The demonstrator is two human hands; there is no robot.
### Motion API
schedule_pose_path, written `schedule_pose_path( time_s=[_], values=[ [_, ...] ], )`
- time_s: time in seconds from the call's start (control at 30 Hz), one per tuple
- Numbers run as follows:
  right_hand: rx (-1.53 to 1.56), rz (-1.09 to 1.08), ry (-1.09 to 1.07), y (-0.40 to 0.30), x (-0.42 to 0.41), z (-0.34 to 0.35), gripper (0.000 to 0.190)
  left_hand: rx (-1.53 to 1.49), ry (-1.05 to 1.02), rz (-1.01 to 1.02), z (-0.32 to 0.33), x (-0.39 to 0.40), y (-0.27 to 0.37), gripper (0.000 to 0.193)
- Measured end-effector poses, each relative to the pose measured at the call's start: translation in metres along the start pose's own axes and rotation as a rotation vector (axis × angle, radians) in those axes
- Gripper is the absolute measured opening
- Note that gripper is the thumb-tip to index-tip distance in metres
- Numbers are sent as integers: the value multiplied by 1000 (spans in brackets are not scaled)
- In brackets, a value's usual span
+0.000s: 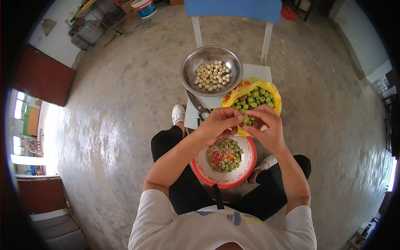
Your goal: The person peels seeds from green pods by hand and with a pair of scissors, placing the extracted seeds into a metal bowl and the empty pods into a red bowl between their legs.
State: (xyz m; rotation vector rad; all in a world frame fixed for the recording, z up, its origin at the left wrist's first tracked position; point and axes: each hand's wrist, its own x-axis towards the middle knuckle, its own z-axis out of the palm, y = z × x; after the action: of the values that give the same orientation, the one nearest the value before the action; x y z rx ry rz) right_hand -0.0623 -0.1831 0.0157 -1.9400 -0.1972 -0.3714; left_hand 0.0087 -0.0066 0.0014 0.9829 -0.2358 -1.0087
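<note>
My left hand (222, 122) and my right hand (266, 121) meet over the near edge of a yellow plastic bag (275, 89). Their fingertips pinch a green lotus seed (246, 119); similar seeds right behind it blur its outline. Many green lotus seeds (257, 97) fill the open bag. Beyond it, a stainless steel bowl (189, 67) holds pale, peeled lotus seeds (212, 75). Below my hands, a red-rimmed white enamel basin (221, 185) contains green husk pieces (229, 156). My left forearm covers part of its rim.
Bowl and bag rest on the pale seat (265, 70) of a chair with a blue backrest (232, 7). Dark-bladed scissors (197, 103) lie there, handles near my left wrist. My legs flank the basin. Gas cylinders (89, 32) and a paint bucket (145, 8) stand far left.
</note>
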Motion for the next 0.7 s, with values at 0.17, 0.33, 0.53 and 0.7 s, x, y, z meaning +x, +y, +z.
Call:
schedule_pose_path(
  time_s=[0.17,0.33,0.53,0.7],
  values=[
    [-6,-70,-6,4,-1,1,35,-6,6,-15,3,-1,2,16],
    [-31,3,-3,-2,-3,4,34,-12,67,-24,1,0,0,16],
    [-127,-163,48,3,-4,4,27,-20,81,-64,6,-2,1,15],
    [-228,-242,-18,0,-5,-2,26,-11,26,-130,2,-2,3,8]
  ],
)
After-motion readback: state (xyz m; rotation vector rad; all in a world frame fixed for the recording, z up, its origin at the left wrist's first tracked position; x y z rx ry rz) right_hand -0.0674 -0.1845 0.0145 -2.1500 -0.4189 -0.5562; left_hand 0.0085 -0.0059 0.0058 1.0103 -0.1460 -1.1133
